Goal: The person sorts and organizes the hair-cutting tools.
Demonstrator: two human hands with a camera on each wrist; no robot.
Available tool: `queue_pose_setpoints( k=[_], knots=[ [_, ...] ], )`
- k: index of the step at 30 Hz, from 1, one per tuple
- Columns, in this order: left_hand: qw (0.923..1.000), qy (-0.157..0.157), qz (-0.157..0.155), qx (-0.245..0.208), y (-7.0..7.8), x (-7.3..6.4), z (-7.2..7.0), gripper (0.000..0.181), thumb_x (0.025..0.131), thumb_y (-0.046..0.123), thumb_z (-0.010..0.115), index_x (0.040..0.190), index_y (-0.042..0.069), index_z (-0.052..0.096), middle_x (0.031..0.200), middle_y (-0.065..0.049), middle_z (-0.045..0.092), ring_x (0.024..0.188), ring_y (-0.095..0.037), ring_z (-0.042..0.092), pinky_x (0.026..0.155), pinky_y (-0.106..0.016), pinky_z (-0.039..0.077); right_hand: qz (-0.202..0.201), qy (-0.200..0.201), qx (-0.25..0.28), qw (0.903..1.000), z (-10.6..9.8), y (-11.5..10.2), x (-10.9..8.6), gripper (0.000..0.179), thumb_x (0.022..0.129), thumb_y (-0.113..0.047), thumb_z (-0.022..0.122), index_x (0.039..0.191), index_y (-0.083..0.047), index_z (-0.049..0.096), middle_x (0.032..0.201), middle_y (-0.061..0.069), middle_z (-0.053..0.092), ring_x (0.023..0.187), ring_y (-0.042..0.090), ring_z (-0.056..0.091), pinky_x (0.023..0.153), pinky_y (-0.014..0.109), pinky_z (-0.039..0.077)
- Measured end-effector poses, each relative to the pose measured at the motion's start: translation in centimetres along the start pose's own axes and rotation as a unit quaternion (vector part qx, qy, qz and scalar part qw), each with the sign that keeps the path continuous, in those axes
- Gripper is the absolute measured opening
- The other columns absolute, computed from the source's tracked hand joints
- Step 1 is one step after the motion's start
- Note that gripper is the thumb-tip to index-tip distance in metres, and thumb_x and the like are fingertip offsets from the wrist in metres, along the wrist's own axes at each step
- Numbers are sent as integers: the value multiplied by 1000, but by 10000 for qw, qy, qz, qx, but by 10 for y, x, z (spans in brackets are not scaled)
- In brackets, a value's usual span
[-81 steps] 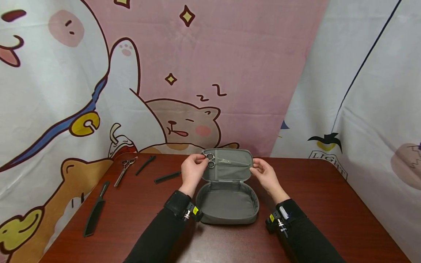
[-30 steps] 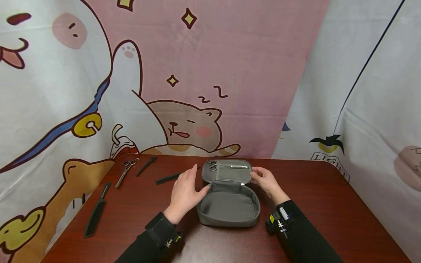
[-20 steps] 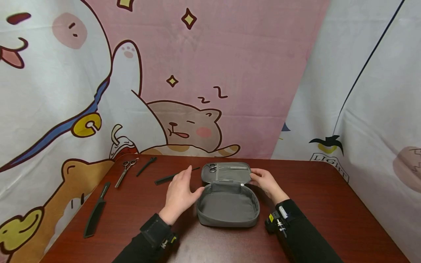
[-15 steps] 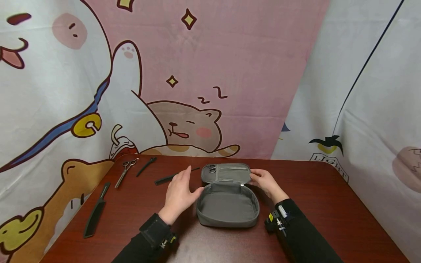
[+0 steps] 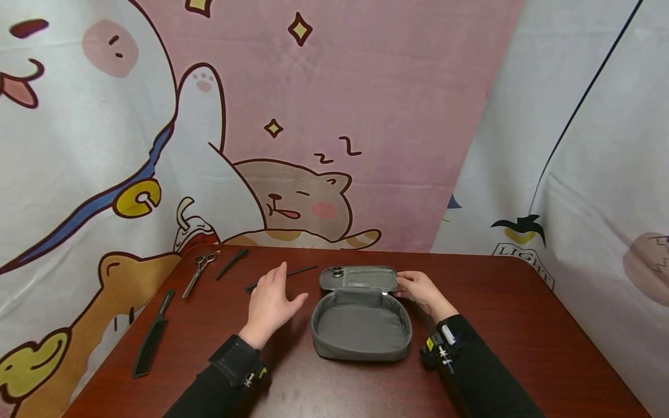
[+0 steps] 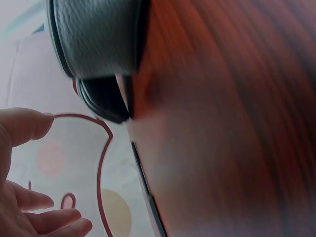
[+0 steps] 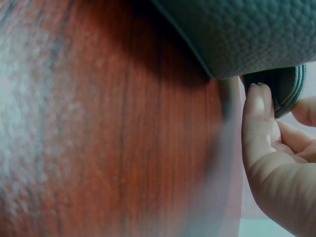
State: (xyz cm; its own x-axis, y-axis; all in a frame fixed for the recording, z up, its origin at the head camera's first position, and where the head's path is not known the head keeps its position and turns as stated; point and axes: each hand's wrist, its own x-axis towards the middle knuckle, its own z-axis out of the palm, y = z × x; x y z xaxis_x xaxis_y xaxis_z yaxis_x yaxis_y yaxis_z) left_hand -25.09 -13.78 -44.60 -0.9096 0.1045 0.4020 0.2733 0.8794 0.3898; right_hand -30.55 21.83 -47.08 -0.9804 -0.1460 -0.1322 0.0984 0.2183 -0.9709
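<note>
In the head view, the left hand (image 5: 272, 303) hides the middle of a slim dark tool (image 5: 252, 288) from us, some fingertips of the right hand (image 5: 424, 292) are lost at the edge of the lid (image 5: 366, 278), and the scissors (image 5: 338, 271) in it are too small for us to make out beyond their loops. The bottom edge cuts off both sleeves (image 5: 493, 371). In the wrist views we see the grey case (image 5: 362, 354) and each hand only cropped, with parts of the desk (image 6: 222, 123) blurred.
</note>
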Motion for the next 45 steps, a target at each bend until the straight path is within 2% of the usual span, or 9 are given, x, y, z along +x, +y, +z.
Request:
queue_pose_setpoints(
  k=[10,16,23,28,34,39,43,45],
  knots=[
    [9979,-248,-565,173,-31,7,-5,89,83,42,78,146,-6,39,138,-28,49,124,-47,46,94,-63,41,290,-2,-20,9996,1,-1,-1,42,105,-7,45,136,21,40,114,23,61,84,15,66,80,34,56],
    [9956,-341,-830,258,-48,9,-8,89,84,42,76,146,-8,37,139,-30,47,125,-49,44,95,-65,39,313,-23,-154,9994,1,-3,-4,43,105,-7,46,136,21,40,118,27,59,87,17,66,80,34,56],
    [9911,-441,-1199,373,-69,14,-15,89,85,40,75,147,-10,34,139,-34,43,125,-53,41,96,-67,37,163,-53,-678,9976,1,-5,-8,48,104,-12,49,138,21,38,131,35,50,96,27,66,85,40,55],
    [9887,-402,-1366,469,-88,17,-19,88,85,39,74,145,-12,34,137,-37,42,124,-56,40,94,-68,37,18,-79,-974,9952,1,-4,-9,49,104,-13,50,137,21,39,127,34,54,97,31,66,86,43,55],
    [9836,-512,-1646,538,-105,21,-27,89,88,39,71,147,-14,29,139,-39,38,126,-56,36,97,-68,35,-158,-168,-1238,9920,-1,-5,-15,49,105,-16,50,137,19,41,126,33,55,101,34,66,87,43,54],
    [9791,-517,-1884,557,-117,24,-32,89,88,41,70,146,-13,30,138,-40,37,125,-57,36,96,-69,34,-418,-214,-1519,9873,-6,-6,-21,51,104,-19,52,138,18,41,130,35,52,103,39,65,87,46,53],
    [9781,-436,-1932,637,-128,26,-36,88,87,42,70,143,-14,33,136,-41,38,121,-58,38,93,-70,35,-624,-80,-1997,9778,-9,-8,-26,53,104,-24,54,140,13,44,132,32,52,108,40,62,90,50,51],
    [9781,-407,-1926,672,-134,26,-38,85,86,42,70,140,-15,36,132,-41,41,118,-58,40,90,-69,37,-745,30,-2348,9692,-11,-8,-29,53,104,-26,54,140,11,45,134,30,52,114,42,58,93,52,48]
  ],
)
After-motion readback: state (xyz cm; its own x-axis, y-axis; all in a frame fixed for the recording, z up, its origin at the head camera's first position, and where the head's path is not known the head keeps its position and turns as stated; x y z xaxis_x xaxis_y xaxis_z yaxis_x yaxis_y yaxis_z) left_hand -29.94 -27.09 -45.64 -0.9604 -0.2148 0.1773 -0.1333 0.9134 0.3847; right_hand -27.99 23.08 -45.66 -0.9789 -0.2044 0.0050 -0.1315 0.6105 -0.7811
